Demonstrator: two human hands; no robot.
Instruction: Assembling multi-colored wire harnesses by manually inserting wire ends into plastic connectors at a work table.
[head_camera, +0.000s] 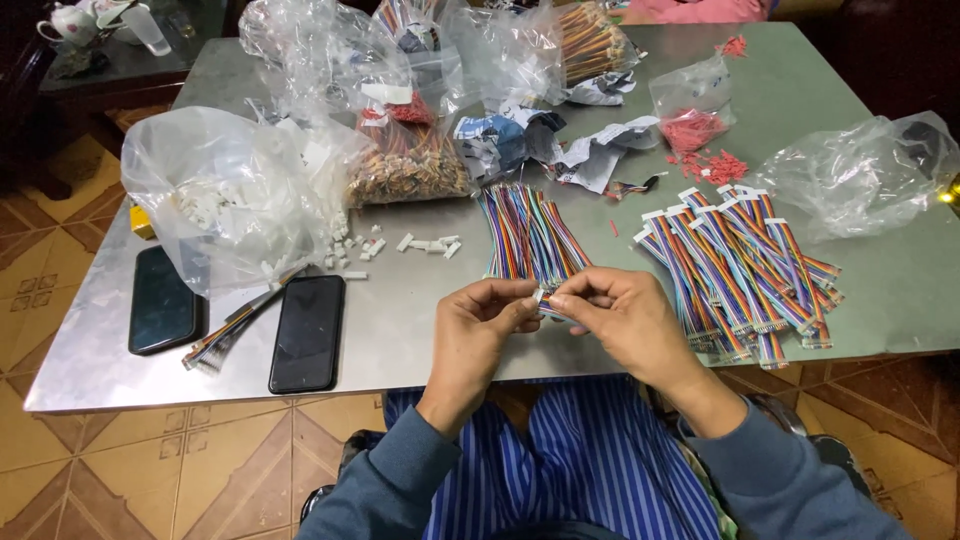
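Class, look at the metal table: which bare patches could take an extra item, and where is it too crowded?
Bare: the front edge of the table between the right phone and the hands, and the far right corner beyond the red connectors. Crowded: the back, heaped with plastic bags.

Both hands meet fingertip to fingertip, L hand (478, 318) & R hand (622, 312) pinched, forearms angled inward.

Can't really see what's pinched between the fingertips (540, 297), way too tiny; right past them both hands cover the wire ends (553, 312).
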